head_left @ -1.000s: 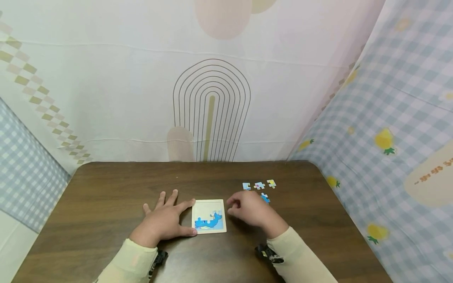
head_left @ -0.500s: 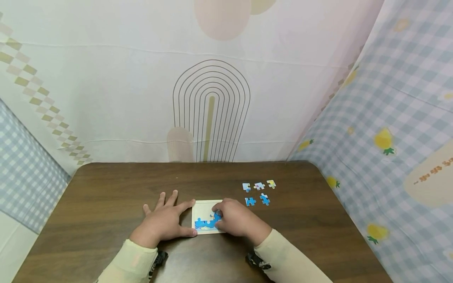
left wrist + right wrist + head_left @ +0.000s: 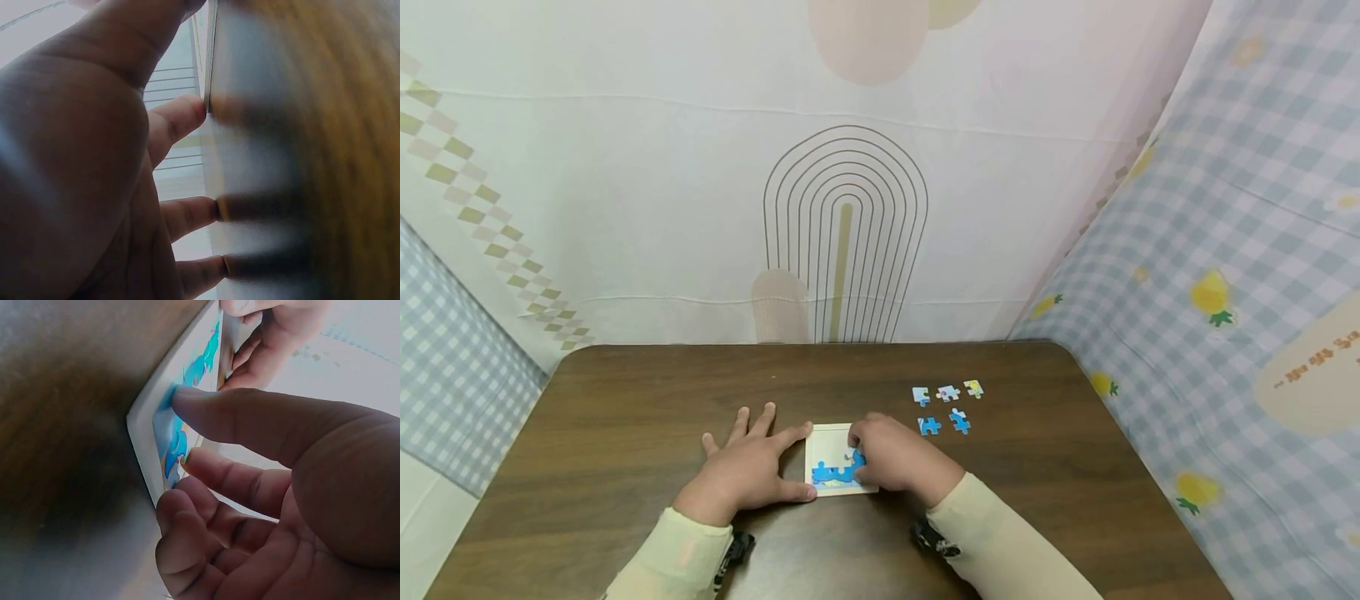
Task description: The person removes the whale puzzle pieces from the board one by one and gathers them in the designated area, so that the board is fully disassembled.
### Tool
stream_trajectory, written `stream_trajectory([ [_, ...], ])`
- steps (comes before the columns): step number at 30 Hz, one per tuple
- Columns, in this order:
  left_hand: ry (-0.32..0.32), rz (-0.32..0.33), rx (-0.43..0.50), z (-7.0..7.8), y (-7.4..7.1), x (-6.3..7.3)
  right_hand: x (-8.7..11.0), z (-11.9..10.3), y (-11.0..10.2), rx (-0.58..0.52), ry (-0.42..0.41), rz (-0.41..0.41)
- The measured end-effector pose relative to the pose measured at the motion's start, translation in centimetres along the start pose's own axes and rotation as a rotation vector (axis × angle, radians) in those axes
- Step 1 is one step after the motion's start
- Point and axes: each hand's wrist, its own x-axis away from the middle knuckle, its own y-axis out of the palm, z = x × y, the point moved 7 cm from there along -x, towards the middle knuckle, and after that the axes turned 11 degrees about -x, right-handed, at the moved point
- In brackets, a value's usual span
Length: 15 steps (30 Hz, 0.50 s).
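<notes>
A small square puzzle tray (image 3: 831,437) with a pale rim lies on the table, its lower part filled with blue whale pieces (image 3: 833,474). My left hand (image 3: 741,473) lies flat and spread at its left side, with thumb and index fingertip at the two left corners. Over the tray's right side is my right hand (image 3: 891,454). In the right wrist view, the thumb (image 3: 206,409) presses on the picture and the index fingertip (image 3: 203,461) meets the edge of a puzzle piece (image 3: 177,442) at the whale's tail. The other fingers curl beside the rim.
Several loose puzzle pieces lie right of the tray in two rows, among them a blue piece (image 3: 928,426) and a yellow one (image 3: 973,388). The brown table (image 3: 647,400) ends at a cloth-covered wall (image 3: 700,208). Checked cloth (image 3: 1150,333) hangs along the right.
My right hand has moved left from beside the tray onto its right side, uncovering the lower loose pieces. Since half a second ago it has barely shifted. The left hand stays in place.
</notes>
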Motion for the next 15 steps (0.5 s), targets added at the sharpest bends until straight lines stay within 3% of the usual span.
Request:
stream_trajectory([
  [7, 0.0, -0.005, 0.001, -0.1, -0.1, 0.0, -0.1, 0.0, 0.1, 0.006, 0.037, 0.011],
  [15, 0.003, -0.002, -0.001, 0.0, 0.0, 0.0, 1.1, -0.1, 0.3, -0.02, 0.028, 0.099],
])
